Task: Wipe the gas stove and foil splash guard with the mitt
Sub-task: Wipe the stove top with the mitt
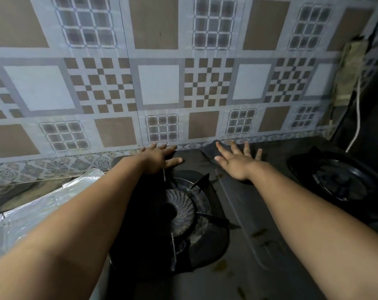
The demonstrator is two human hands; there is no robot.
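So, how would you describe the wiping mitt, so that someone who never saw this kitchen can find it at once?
Start at the patterned tile wall and go down to the back edge of the gas stove. There, between the two burners, the right hand lies flat with spread fingers on the mitt. It is the only soft, dark cloth there; everything around it is hard metal.

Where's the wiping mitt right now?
In the head view, the dark mitt lies flat on the stove at its back edge, right of centre against the tiled wall, under the right hand.
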